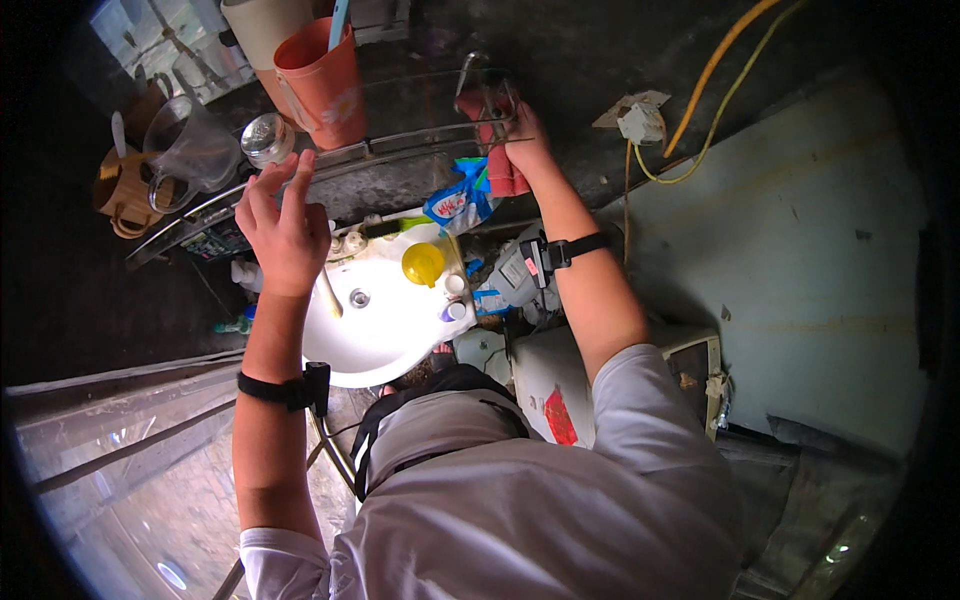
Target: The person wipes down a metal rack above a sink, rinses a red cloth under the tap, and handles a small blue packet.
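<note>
My right hand (529, 142) grips a red cloth (508, 176) at the right end of a glass shelf, against the bent metal rail (480, 124). Part of the cloth shows through the glass, and some fingers are hidden. At the shelf's front edge, my left hand (281, 232) is raised with fingers apart and nothing seen in it. Its fingertips are nearest a small round container with a shiny lid (268, 139). Just behind stands a coral-red cup (322, 90) with a flower on it and a light blue handle sticking out.
Below is a white washbasin (375, 345) with a yellow scoop (423, 264), small bottles and a green brush (394, 226) on its rim. A blue packet (457, 202) hangs near the cloth. Clear plastic cup (191, 142) and brown mug (127, 195) sit left. A wall socket (641, 124) has cables.
</note>
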The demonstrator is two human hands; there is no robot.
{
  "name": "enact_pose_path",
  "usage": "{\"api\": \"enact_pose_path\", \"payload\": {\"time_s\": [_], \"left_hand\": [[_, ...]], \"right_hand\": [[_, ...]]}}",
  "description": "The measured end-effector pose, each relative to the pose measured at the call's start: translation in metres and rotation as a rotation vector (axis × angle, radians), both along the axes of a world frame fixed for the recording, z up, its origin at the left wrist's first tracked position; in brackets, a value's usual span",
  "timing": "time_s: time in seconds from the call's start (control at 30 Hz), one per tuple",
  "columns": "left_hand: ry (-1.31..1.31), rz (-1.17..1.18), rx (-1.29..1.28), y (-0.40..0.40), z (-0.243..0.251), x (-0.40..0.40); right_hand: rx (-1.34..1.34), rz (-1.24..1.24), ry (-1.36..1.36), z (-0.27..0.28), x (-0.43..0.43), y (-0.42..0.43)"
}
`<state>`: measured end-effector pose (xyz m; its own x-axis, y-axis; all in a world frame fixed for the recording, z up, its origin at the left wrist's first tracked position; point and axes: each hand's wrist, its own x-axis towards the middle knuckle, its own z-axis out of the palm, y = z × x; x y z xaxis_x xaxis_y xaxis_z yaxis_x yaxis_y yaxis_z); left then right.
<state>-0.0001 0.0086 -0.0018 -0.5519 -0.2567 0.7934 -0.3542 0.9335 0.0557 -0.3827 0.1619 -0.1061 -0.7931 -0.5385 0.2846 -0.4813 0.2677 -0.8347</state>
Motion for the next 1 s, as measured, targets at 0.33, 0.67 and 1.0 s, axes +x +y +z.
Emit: {"api": "enact_pose_path", "payload": {"time_s": [0.33, 0.67, 1.0], "left_hand": [[-0.008, -0.027, 0.031, -0.003, -0.002, -0.003], [-0.002, -0.024, 0.017, 0.001, 0.0, -0.01], [-0.013, 0.021, 0.018, -0.002, -0.001, 0.001]], "right_hand": [[0.016, 0.038, 0.054, -0.004, -0.014, 0.009], [-0.143, 0.146, -0.209, 0.012, -0.028, 0.019], [-0.247, 0.2, -0.236, 0.044, 0.011, 0.008]]}}
